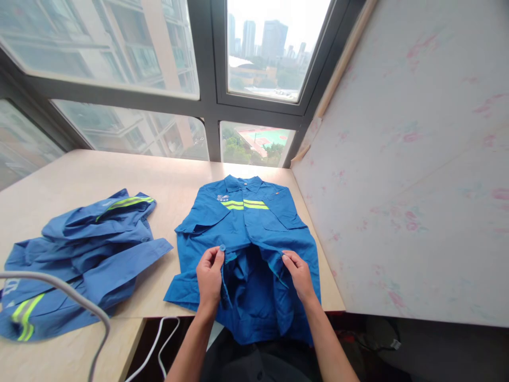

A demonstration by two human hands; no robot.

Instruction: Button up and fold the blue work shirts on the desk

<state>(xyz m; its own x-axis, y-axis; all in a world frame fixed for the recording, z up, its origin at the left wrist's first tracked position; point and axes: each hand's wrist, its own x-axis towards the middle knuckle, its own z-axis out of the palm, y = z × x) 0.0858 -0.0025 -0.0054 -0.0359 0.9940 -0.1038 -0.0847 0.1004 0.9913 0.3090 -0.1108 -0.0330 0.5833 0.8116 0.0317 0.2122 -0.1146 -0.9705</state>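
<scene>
A blue work jacket (pixel 210 212) with yellow-green reflective stripes lies front up before me, its collar toward the window. My left hand (pixel 210 273) pinches one front edge beside a round button (pixel 222 248). The opposite front edge is held between thumb and fingers of my right hand (pixel 297 269). Between the hands the lower front gapes, showing the darker inside. The upper front looks closed, and the sleeves are folded over the body. The bottom hem hangs over the table edge toward me.
To the left, a second blue garment (pixel 99 239) with reflective stripes lies crumpled on the pale wooden table (pixel 167 170). A grey tube (pixel 79 300) arches over the lower left. White cables (pixel 159 337) hang below the table edge. Windows stand behind; a floral-papered wall (pixel 397 159) borders the right.
</scene>
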